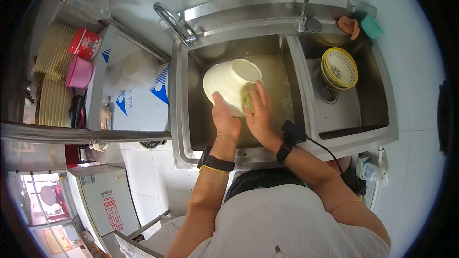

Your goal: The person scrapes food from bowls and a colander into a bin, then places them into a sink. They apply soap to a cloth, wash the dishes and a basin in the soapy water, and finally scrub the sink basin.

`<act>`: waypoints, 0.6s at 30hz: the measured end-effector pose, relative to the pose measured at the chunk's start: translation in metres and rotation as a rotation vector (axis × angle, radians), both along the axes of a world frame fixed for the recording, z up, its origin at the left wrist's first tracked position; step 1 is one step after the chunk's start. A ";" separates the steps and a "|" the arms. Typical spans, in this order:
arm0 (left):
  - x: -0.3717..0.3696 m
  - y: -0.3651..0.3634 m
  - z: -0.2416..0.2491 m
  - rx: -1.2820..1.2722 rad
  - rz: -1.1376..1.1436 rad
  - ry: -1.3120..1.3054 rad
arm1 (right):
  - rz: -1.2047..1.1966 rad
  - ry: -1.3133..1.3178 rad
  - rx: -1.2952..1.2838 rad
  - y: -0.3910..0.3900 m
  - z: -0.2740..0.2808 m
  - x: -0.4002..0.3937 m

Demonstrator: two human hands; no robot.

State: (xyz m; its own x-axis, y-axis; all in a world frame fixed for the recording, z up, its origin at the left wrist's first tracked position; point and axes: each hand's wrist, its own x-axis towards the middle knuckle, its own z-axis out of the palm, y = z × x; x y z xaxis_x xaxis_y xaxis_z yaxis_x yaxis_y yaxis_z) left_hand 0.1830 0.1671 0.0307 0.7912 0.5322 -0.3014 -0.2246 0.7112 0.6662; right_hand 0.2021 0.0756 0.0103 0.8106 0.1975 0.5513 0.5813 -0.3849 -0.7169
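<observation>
Over the left sink basin point(201, 136), a cream-coloured bowl point(221, 82) is tilted with its round foot facing up and away from me. My left hand point(225, 118) grips the bowl at its near left side, thumb laid against the outer wall. Fingers curved, my right hand point(259, 113) presses a greenish sponge point(247, 96) to the bowl's right side. Cloudy water point(279, 86) lies in the basin beneath the bowl.
The right basin holds a stack of yellow-rimmed bowls point(340, 68) near its drain. Two curved faucets point(173, 19) stand behind the basins. An orange cloth point(349, 27) and a teal container point(371, 26) sit at the back right corner. Stacked plates point(53, 98) fill the left shelf.
</observation>
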 end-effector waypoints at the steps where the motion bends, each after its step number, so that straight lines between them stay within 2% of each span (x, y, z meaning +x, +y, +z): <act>1: -0.004 -0.003 0.001 0.126 -0.020 0.030 | 0.017 -0.100 -0.117 0.001 0.012 0.003; 2: -0.007 -0.003 -0.001 0.125 -0.020 0.030 | 0.016 -0.099 -0.117 0.003 0.024 0.009; 4: -0.011 0.000 -0.006 0.394 -0.055 0.109 | 0.102 -0.156 -0.299 0.008 0.044 0.025; 6: -0.015 0.004 -0.002 0.413 -0.043 0.066 | 0.058 -0.197 -0.312 0.014 0.052 0.047; 8: -0.020 0.013 0.000 0.347 -0.125 0.064 | 0.189 0.396 -0.254 0.014 0.047 0.074; 9: -0.022 0.010 0.011 0.311 -0.121 0.056 | 0.189 0.394 -0.253 0.012 0.041 0.089; 11: -0.030 0.015 0.012 0.305 -0.128 0.041 | 0.313 0.824 -0.087 0.002 0.019 0.112; 12: -0.032 0.018 0.011 0.298 -0.138 0.028 | 0.316 0.821 -0.086 -0.002 0.012 0.110; 14: -0.032 0.024 0.006 0.285 -0.134 0.001 | 0.242 0.826 0.211 -0.012 -0.004 0.096; 16: -0.033 0.026 0.002 0.271 -0.125 -0.021 | 0.168 0.892 0.229 -0.019 -0.016 0.079; 18: -0.029 0.027 0.004 0.144 -0.068 -0.090 | 0.092 0.953 0.258 -0.022 -0.023 0.064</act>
